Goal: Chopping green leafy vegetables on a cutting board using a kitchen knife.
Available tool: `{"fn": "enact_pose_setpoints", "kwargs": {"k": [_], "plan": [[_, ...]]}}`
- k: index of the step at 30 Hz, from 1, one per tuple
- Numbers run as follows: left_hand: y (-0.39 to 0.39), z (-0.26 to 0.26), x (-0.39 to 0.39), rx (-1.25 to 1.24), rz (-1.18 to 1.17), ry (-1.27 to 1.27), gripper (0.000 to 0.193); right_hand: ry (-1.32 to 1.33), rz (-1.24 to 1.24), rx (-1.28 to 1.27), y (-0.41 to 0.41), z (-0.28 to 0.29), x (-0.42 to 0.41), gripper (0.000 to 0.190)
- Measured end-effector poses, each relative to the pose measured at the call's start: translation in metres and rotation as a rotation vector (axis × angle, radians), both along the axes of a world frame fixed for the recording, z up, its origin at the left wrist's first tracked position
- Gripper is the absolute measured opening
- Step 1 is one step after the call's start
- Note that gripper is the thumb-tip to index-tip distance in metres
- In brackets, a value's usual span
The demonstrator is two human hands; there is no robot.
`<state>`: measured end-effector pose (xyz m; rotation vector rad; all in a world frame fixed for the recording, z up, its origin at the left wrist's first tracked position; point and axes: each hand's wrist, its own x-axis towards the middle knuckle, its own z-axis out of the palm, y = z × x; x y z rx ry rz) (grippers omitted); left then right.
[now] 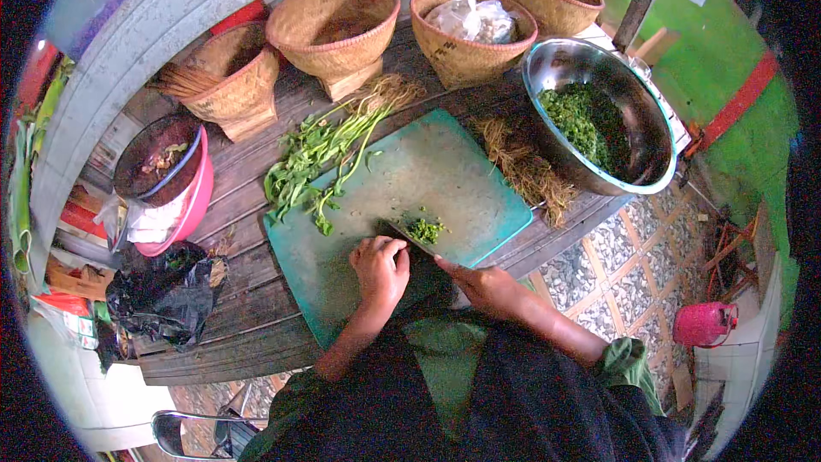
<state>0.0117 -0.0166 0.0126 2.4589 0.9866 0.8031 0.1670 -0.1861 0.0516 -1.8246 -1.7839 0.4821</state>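
My right hand (484, 285) grips a kitchen knife (414, 239), its blade slanting across the near part of a green cutting board (423, 160). Against the blade's far side lies a small heap of finely chopped greens (426, 230). Just left of the knife, my left hand (380, 269) rests on the board with curled fingers; whether anything is under them is hidden. A bunch of leafy greens with roots (327, 154) lies over the board's far left edge. Cut-off roots (526, 170) are piled along its right side. Beyond them, a metal bowl (641, 119) holds more chopped greens (587, 125).
Several woven bamboo baskets (333, 19) line the back of the slatted wooden table (240, 295); one contains a knotted plastic bag (474, 16). At left are a pink basin (204, 199), a dark colander (151, 163) and a black plastic bag (170, 295). A chair (170, 433) stands at lower left.
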Motion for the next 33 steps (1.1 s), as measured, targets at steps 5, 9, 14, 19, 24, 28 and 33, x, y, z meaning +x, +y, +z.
{"fn": "enact_pose_setpoints", "kwargs": {"k": [5,9,14,19,24,28,33], "plan": [[0.003,-0.005,-0.001,-0.030,0.022,0.052,0.011,0.058,-0.015,-0.438,-0.011,0.026,-0.005,0.051],[0.001,0.001,0.000,-0.016,0.005,0.032,0.013,0.037,-0.042,-0.167,0.005,-0.003,-0.009,0.051],[0.004,-0.002,-0.004,-0.083,0.001,0.062,0.014,0.088,0.005,0.170,0.003,0.011,-0.004,0.049],[0.002,-0.008,-0.003,-0.021,0.004,0.008,0.014,0.105,-0.065,-0.301,-0.010,0.022,-0.010,0.045],[0.000,0.000,-0.001,0.008,0.019,0.054,0.014,0.131,-0.015,0.008,0.009,0.003,-0.006,0.048],[0.002,-0.002,-0.003,-0.014,0.016,0.032,0.014,0.046,-0.006,-0.280,-0.011,0.023,-0.007,0.053],[-0.002,-0.002,-0.002,0.007,0.022,0.005,0.013,0.010,-0.030,-0.166,-0.001,0.016,-0.015,0.054]]}}
